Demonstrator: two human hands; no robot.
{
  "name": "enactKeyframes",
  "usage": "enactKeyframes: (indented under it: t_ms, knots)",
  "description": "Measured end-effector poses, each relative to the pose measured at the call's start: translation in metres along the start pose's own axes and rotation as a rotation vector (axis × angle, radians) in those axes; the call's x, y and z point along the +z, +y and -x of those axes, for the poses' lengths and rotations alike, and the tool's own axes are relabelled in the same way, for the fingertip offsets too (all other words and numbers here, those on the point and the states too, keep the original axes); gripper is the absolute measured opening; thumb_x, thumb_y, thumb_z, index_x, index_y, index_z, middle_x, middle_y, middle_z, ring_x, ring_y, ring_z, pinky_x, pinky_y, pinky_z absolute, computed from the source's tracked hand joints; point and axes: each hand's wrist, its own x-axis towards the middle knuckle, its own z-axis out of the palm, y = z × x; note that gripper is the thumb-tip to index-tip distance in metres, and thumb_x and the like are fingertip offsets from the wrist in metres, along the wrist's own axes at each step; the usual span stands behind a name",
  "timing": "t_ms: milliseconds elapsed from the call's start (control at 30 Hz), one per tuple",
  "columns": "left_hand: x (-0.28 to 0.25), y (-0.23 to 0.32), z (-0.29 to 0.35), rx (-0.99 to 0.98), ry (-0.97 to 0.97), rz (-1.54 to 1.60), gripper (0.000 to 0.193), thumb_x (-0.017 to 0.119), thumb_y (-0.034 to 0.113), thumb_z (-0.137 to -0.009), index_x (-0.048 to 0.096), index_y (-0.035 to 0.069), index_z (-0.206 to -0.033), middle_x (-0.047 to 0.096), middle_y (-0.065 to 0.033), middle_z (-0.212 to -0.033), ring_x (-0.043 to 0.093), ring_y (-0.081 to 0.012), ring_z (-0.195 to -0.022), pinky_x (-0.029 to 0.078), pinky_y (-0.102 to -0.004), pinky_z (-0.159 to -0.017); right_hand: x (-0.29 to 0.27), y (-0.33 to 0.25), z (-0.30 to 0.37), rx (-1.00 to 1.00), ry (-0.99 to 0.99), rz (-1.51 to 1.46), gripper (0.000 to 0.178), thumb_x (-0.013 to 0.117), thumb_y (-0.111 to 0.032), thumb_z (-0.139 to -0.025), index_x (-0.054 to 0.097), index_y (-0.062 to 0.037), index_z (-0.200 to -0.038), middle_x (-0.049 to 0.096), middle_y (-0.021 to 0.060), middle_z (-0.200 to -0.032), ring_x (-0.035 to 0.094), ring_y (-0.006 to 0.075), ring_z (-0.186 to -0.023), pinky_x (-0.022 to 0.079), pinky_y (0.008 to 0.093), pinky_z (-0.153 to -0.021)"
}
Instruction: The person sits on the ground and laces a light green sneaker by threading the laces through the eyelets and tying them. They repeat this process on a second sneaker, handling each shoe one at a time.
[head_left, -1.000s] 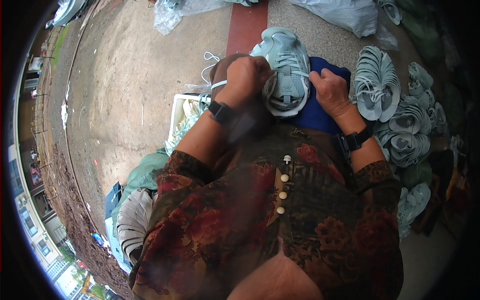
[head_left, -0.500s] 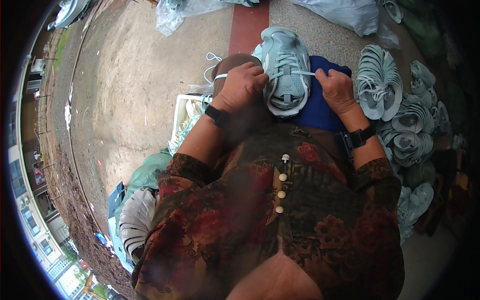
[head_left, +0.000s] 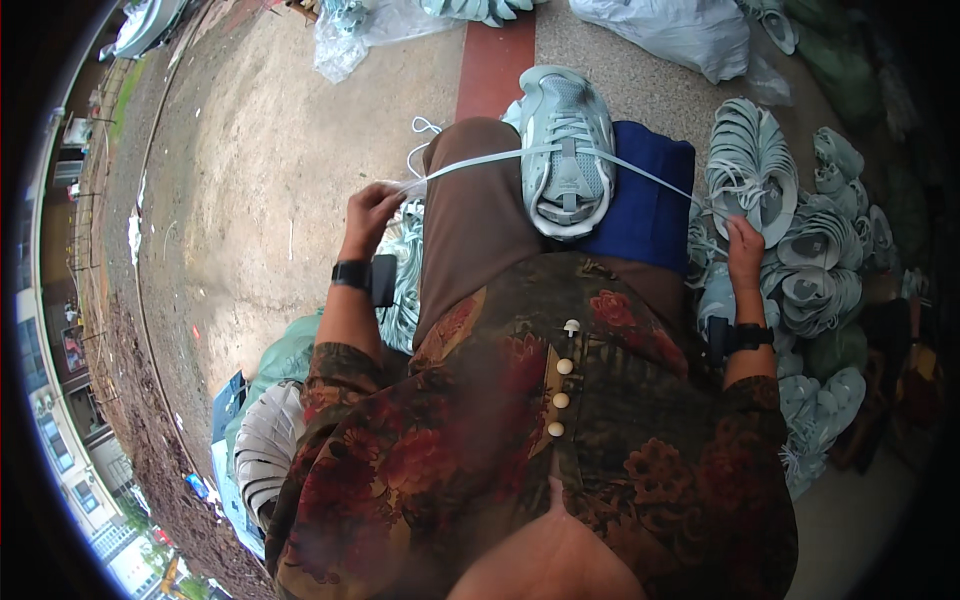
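Your pale blue shoe [head_left: 568,205] lies in the upper middle of the frame, toe toward the top edge and opening toward you, set across your lap between the brown trouser leg [head_left: 470,215] and the folded blue cloth [head_left: 650,200]. A pale, flat lace [head_left: 480,160] comes out of both sides of it, one strand running to each hand. Your left hand [head_left: 368,220], left of centre, has its grip pinched together on one strand, which passes over the brown knee. Your right hand [head_left: 743,255], at the right of the frame, has its grip closed on the other strand, which crosses the blue cloth. Both strands are drawn out sideways, well apart at their ends. Just below your left hand hangs a bundle of pale laces [head_left: 402,270]. Beside your right hand, toward the right edge, stands a nested row of pale shoe uppers [head_left: 750,145], with more stacks under it. A whitish plastic bag [head_left: 670,35] sits at the upper right, and a grey stack [head_left: 268,440] at the lower left.
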Motion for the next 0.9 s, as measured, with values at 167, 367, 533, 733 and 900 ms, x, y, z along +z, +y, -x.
enactKeyframes:
  t_ms: [167,367,533,733,900]
  knots:
    - [-0.044,-0.079,0.055,-0.291,0.097,0.281,0.013,0.068,0.014,-0.081,0.061,0.004,-0.076,0.054,0.0009,-0.06,0.044,-0.0055,-0.045,0.033,-0.0192,-0.04,-0.043,0.049,0.056,0.245,0.055,-0.045,0.012,0.056,-0.007,-0.084,0.062,0.0033,-0.085,0.06,0.0016,-0.072,0.052,0.008,-0.066,0.043,0.0244,-0.061]
    - [-0.049,-0.126,0.099,-0.522,0.045,0.371,0.012,0.069,0.016,-0.081,0.063,0.006,-0.079,0.056,-0.0012,-0.061,0.044,-0.0063,-0.042,0.032,-0.0195,-0.036,-0.065,0.092,0.109,0.584,0.017,-0.194,0.013,0.058,-0.007,-0.082,0.064,0.0039,-0.086,0.058,-0.0005,-0.067,0.049,0.0059,-0.063,0.039,0.0213,-0.057]
    - [-0.036,-0.141,0.108,-0.65,0.015,0.269,0.014,0.074,0.018,-0.076,0.064,0.008,-0.08,0.061,0.0003,-0.069,0.054,-0.0076,-0.054,0.043,-0.0208,-0.045,-0.063,0.099,0.128,0.386,0.044,0.008,0.011,0.061,-0.007,-0.078,0.064,0.003,-0.079,0.056,-0.0013,-0.063,0.048,0.008,-0.058,0.039,0.0248,-0.055]
    - [-0.024,-0.144,0.112,-0.573,0.052,0.007,0.02,0.076,0.016,-0.072,0.062,0.003,-0.065,0.058,-0.0005,-0.057,0.049,-0.0068,-0.046,0.035,-0.0216,-0.042,-0.059,0.103,0.121,0.446,-0.056,0.036,0.01,0.062,-0.007,-0.076,0.062,0.0006,-0.07,0.057,0.0013,-0.059,0.051,0.0112,-0.054,0.04,0.0256,-0.053]
    - [-0.01,-0.094,0.095,-0.63,-0.025,-0.017,0.034,0.071,0.03,-0.075,0.058,0.005,-0.056,0.053,0.0001,-0.051,0.044,-0.0073,-0.042,0.033,-0.0239,-0.039,-0.02,0.017,0.046,0.624,-0.232,-0.506,0.011,0.058,-0.005,-0.076,0.053,-0.0066,-0.066,0.049,0.0009,-0.053,0.043,0.0087,-0.044,0.032,0.0236,-0.041]
